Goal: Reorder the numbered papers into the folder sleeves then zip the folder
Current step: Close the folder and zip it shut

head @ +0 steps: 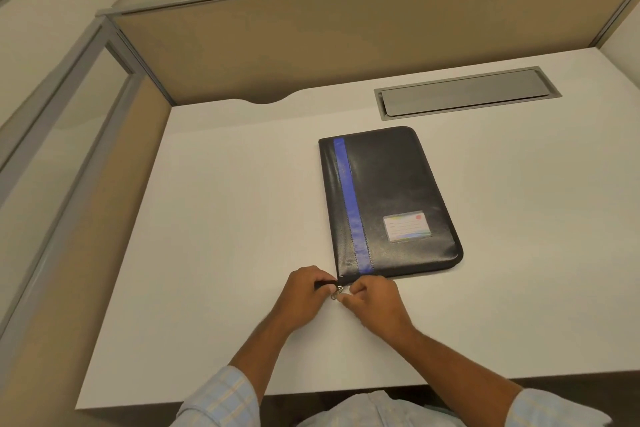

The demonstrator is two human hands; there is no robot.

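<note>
At folder (388, 198) corner — hands (304, 289) on zipper (336, 293)

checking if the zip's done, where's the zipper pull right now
In the head view the zipper pull sits at the near left corner of the folder, between the left hand, gripping the black zip tab, and the right hand, pinching it.
</note>
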